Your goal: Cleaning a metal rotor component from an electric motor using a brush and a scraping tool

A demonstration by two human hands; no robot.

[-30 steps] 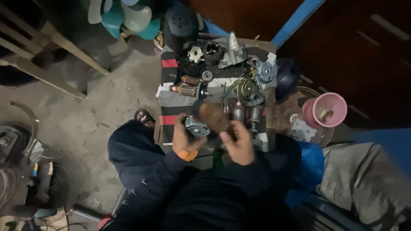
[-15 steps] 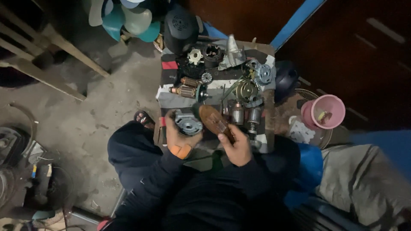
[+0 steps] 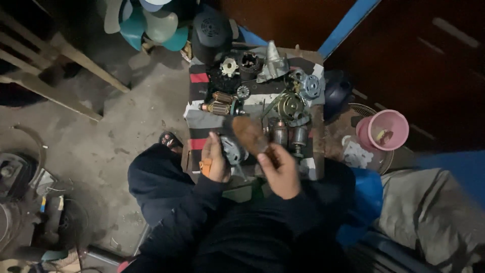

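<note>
My right hand (image 3: 283,172) has swung the brown brush (image 3: 250,135), gripped in closed fingers, up over the grey motor housing (image 3: 233,150). My left hand (image 3: 216,159) still clamps that housing at the near worktop (image 3: 317,126) edge, copper armature (image 3: 218,107) beyond.

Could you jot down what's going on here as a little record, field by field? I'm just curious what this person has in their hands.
Setting: dim workshop floor, seen from above
Work surface: small table under a striped cloth
Left hand: grip on a grey metal motor part
Right hand: holds a brown brush over that part
On the table: copper-wound rotor, brass-coloured motor, grey metal housing
Nearby: pink bowl to the right, teal fan blades at top
</note>
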